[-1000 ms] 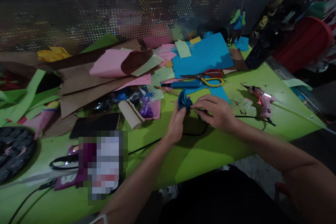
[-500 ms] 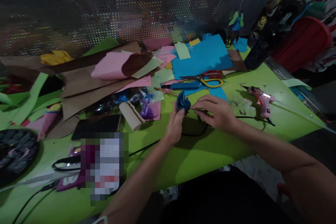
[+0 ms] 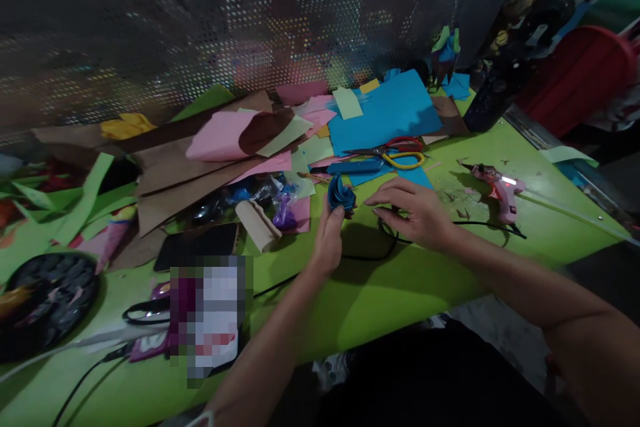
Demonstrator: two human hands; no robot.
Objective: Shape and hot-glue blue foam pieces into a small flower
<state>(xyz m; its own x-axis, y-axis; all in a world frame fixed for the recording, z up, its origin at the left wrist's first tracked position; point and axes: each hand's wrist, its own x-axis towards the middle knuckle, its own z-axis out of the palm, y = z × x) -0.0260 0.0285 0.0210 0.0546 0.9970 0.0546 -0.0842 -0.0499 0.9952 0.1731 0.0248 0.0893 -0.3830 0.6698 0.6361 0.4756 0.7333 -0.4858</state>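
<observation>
A blue paper flower with curled, layered petals is held upright in my left hand, thumb against its near side. To its right, my right hand hovers apart from the flower with fingers bent and spread, nothing visible between them. Behind the hands lie scissors with one red and one yellow handle, and a blue-handled cutter. A pink glue gun rests at the right, its small light glowing.
Blue paper sheets, pink paper and brown paper cover the back of the green table. A phone, a brown paper roll and a round black tray sit left. A dark bottle stands back right.
My right hand has come away from the blue paper flower, leaving a gap. My left hand, with the flower, has shifted slightly left. The view has turned a little to the left.
</observation>
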